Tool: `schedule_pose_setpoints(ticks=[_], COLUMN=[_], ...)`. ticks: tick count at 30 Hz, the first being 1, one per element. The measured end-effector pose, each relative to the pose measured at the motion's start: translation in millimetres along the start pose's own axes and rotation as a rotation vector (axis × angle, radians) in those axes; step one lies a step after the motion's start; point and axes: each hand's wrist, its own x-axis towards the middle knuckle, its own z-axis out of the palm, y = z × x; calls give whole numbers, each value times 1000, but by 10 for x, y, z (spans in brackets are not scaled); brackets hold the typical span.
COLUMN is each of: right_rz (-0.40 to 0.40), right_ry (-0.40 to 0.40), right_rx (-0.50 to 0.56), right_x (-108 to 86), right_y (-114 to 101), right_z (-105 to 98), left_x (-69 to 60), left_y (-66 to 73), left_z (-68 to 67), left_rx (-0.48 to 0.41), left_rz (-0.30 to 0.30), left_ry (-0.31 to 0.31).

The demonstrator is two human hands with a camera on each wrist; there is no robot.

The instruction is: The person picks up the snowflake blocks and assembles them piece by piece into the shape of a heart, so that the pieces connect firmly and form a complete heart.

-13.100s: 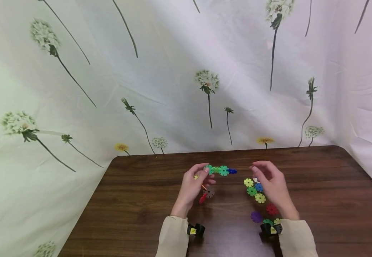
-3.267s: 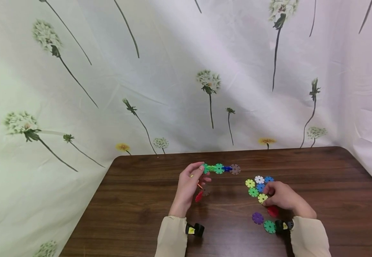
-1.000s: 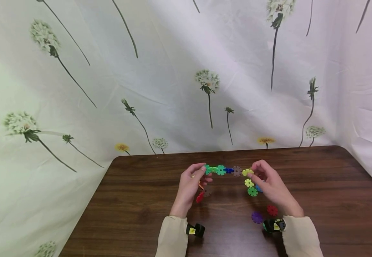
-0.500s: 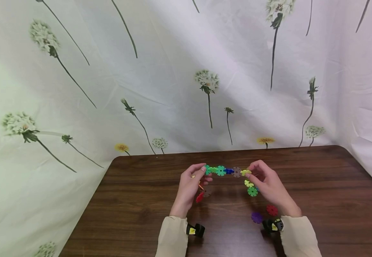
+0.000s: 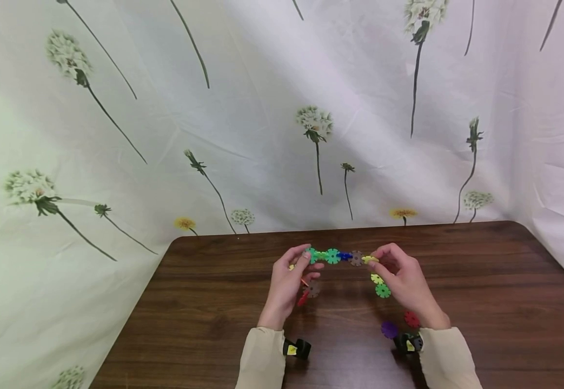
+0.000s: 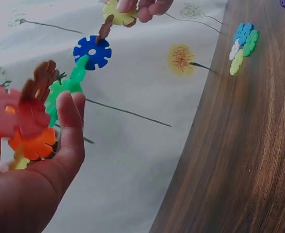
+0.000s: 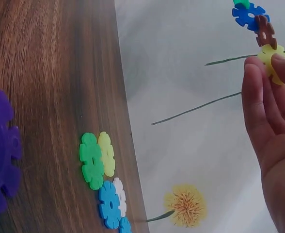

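Note:
A chain of slotted plastic snowflake discs is held above the table. In the head view, my left hand (image 5: 286, 281) grips a green disc (image 5: 312, 255) between thumb and fingers. Rightward follow a light green disc, another green disc (image 5: 332, 256), a blue disc (image 6: 92, 52) and a brown disc (image 7: 265, 32). My right hand (image 5: 405, 281) pinches a yellow disc (image 7: 268, 57) against the brown disc's edge; how deeply their slots mesh is unclear. From the left hand's side hang an orange disc (image 6: 33, 144), a red disc (image 6: 9, 114) and another brown disc (image 5: 312, 289).
Under the right hand lie a loose yellow disc (image 5: 377, 279), a green disc (image 5: 383, 290), a blue disc (image 7: 109, 205) and a white disc (image 7: 119, 196). Nearer are a purple disc (image 5: 389, 329) and a red disc (image 5: 412, 319). A patterned cloth (image 5: 262, 178) hangs behind the wooden table (image 5: 204, 302).
A brown disc joined the blue end earlier. My right hand then picked a yellow disc off the table and brought it to the brown one, moving slightly left since.

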Motion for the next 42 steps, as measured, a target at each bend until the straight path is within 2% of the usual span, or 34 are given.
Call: schedule_pose_setpoints(ticks=[6, 16, 25, 35, 42], right_rz=[-47, -121, -211, -202, -169], right_ry=[20, 48, 53, 136, 104], right_rx=[-25, -31, -68, -32, -5], right_x=[13, 16, 37, 29, 24], right_y=[-12, -23, -31, 3, 9], right_z=[42, 105, 106, 206, 222], left_x=[-3, -25, -9, -12, -16], left_y=[2, 25, 17, 19, 40], left_z=[2, -2, -14, 4, -9], left_rx=[40, -38, -16, -43, -52], left_rz=[25, 19, 22, 40, 53], left_ry=[-12, 22, 39, 66, 67])
